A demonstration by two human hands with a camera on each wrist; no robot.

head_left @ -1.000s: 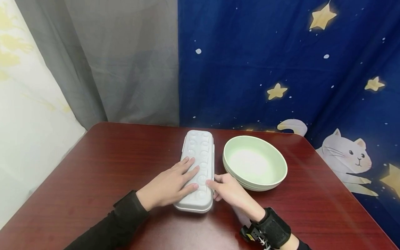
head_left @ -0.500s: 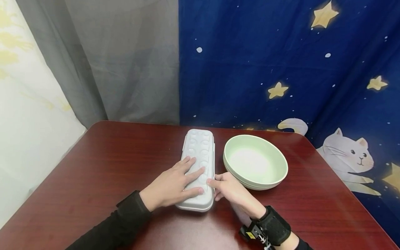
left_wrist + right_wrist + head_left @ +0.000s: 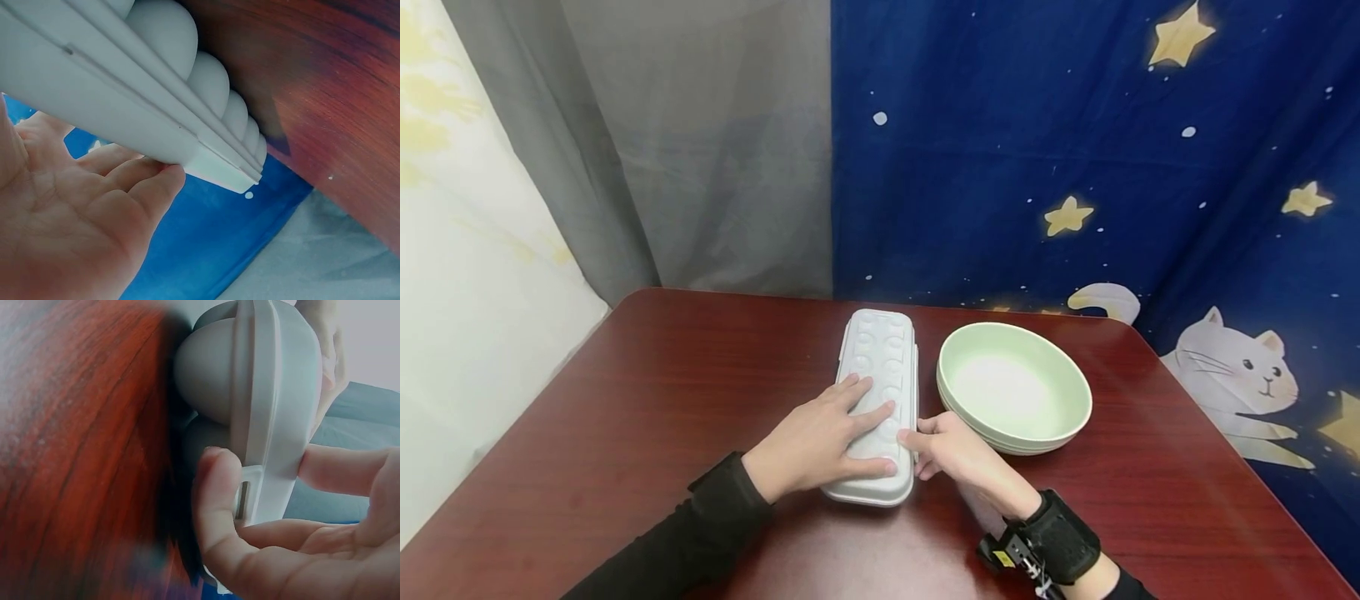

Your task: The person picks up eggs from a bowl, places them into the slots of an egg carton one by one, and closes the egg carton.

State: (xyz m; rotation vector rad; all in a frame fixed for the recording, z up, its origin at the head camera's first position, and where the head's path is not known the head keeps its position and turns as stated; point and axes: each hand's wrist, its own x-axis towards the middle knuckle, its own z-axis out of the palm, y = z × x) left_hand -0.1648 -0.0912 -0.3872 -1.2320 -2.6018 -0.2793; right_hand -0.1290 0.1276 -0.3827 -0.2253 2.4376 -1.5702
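Note:
A long pale grey egg box, its lid down, lies lengthwise on the table. My left hand rests on the lid with fingers spread, its thumb across the near end. On the box's right side, my right hand pinches the edge, thumb on the lid. The right wrist view has a fingertip beside a small side latch, with rounded egg cups below the rim. Similar cups bulge under the rim in the left wrist view, where the left palm faces the lid.
Just right of the egg box stand stacked light green bowls. The reddish-brown wooden table ends at a rounded back edge. Behind it hang a grey curtain and a blue star-print curtain.
The left hand has shifted slightly right across the lid, its thumb now nearer the box's right edge. The right hand keeps nearly the same pinch. The lid has stayed down.

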